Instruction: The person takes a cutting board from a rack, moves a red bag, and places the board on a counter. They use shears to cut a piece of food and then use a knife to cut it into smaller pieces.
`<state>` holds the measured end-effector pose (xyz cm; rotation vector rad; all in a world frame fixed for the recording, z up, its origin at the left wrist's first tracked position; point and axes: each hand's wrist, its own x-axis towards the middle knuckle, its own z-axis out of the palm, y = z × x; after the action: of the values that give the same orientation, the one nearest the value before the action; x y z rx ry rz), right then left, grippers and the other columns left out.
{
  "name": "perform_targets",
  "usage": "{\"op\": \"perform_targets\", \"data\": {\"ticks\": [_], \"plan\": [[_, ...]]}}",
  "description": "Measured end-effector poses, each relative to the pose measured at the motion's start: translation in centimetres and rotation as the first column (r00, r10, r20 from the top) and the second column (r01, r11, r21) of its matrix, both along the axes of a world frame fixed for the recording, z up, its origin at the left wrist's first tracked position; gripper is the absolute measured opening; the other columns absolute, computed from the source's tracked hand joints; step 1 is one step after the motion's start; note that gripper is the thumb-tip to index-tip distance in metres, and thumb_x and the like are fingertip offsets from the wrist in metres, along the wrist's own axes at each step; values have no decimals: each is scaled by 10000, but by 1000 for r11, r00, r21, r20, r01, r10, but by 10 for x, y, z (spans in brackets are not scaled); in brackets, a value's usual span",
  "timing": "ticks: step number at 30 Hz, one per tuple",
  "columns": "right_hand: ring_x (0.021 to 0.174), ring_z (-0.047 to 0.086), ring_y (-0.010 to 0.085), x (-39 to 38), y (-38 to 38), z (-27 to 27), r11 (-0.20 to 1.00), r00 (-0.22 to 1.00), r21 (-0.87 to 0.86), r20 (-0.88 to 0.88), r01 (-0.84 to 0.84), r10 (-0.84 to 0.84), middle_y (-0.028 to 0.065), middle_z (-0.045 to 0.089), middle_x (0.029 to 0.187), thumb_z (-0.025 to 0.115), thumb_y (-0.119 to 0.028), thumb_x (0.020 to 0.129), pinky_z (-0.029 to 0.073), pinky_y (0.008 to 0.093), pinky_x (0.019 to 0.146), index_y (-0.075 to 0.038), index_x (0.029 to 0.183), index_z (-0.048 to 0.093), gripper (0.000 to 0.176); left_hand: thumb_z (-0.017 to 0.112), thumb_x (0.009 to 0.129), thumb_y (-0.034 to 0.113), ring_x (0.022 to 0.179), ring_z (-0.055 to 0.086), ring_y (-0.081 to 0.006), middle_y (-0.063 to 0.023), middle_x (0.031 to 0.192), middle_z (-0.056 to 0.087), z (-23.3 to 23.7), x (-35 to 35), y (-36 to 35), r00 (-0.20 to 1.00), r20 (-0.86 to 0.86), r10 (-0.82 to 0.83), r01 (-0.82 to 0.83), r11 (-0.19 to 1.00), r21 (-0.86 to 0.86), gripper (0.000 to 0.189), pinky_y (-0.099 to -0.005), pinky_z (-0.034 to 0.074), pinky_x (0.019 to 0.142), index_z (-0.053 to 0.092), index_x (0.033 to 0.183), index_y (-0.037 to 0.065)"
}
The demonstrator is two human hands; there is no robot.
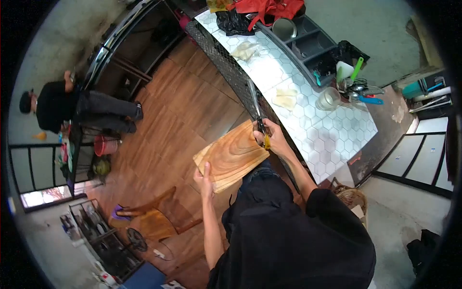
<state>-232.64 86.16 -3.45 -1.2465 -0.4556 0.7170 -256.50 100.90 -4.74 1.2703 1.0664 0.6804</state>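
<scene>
My left hand (204, 181) grips the lower left edge of a wooden cutting board (231, 156), thumb on its face. The board is tilted in front of my body, its wavy grain facing up. My right hand (273, 137), at the board's right end, is closed around a long metal tool (254, 96) with a black and yellow handle; its exact kind I cannot tell. The tool's shiny length points away from me, along the edge of the white hexagon-tiled counter (332, 137). On that counter, near my right hand, lies a pale folded cloth (285, 99).
A clear cup (328, 98), a holder full of utensils (356, 86) and a grey divided tray (301, 45) stand on the counter. A wooden chair (154, 224) is on the floor at left. Another person (55, 106) stands at the far left, beside a red bucket (105, 145).
</scene>
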Motion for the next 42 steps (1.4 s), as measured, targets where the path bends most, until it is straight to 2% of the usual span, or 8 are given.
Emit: {"op": "perform_targets", "data": {"ticks": [2, 4, 8, 14, 16, 24, 35, 42], "plan": [[744, 543, 83, 26, 30, -7, 996, 993, -69, -107, -64, 56, 16, 584, 839, 742, -326, 865, 444, 258, 679, 14, 1096, 610, 431, 649, 945, 229, 935, 614, -139, -88, 1074, 668, -7, 28, 30, 999, -28, -20, 20, 1000, -3, 330, -286, 494, 828, 614, 1135, -38], [684, 485, 89, 42, 57, -9, 993, 970, -101, 241, 60, -34, 9, 570, 811, 747, -311, 859, 416, 268, 651, 10, 1097, 609, 422, 648, 946, 232, 951, 611, -140, -90, 1092, 665, -3, 58, 50, 997, -8, -75, 74, 995, -69, 334, -290, 493, 838, 611, 1139, -38], [695, 434, 75, 88, 65, 3, 948, 1000, -319, 25, -6, 15, 21, 563, 800, 776, -268, 827, 385, 260, 630, -6, 1098, 605, 414, 625, 959, 228, 968, 615, -143, -86, 1105, 664, -23, 111, 112, 963, -77, -257, 254, 966, -46, 342, -307, 494, 850, 602, 1164, -44], [529, 423, 75, 110, 60, -33, 901, 899, -122, 201, 416, -388, -32, 534, 652, 773, -229, 838, 401, 241, 560, -18, 1030, 608, 330, 606, 967, 240, 995, 620, -155, -97, 1122, 664, -23, 214, 181, 827, -115, -551, 537, 833, -131, 367, -297, 484, 871, 599, 1191, -50], [561, 484, 65, 110, 49, -47, 891, 913, -235, -32, 388, -406, -10, 569, 679, 775, -239, 841, 403, 238, 546, -16, 1052, 592, 358, 603, 968, 249, 996, 621, -163, -104, 1128, 662, -45, 252, 206, 790, -114, -602, 585, 796, -155, 374, -294, 483, 874, 601, 1198, -47], [558, 421, 30, 92, 89, -78, 604, 645, -412, -49, 683, -763, -20, 587, 650, 780, -230, 839, 319, 200, 529, -5, 1055, 593, 364, 642, 943, 279, 933, 631, -155, -118, 1082, 679, -79, 384, 263, 510, -97, -855, 807, 514, -291, 414, -298, 504, 818, 616, 1184, -57], [590, 372, 26, 77, 215, -83, 148, 211, -576, 44, 804, -976, -62, 461, 645, 749, -232, 872, 282, 212, 523, 30, 1113, 594, 388, 720, 870, 260, 745, 625, -133, -133, 786, 694, -98, 486, 290, 267, -359, -894, 960, 279, 18, 361, -316, 496, 683, 653, 981, -77], [628, 425, 21, 64, 241, -113, 94, 152, -551, 60, 829, -987, -55, 472, 666, 740, -136, 871, 314, 185, 557, 44, 1216, 543, 436, 721, 860, 281, 903, 664, -313, -246, 1003, 680, -141, 524, 300, 319, -294, -901, 947, 289, 141, 468, -380, 506, 833, 605, 1153, -64]]}}
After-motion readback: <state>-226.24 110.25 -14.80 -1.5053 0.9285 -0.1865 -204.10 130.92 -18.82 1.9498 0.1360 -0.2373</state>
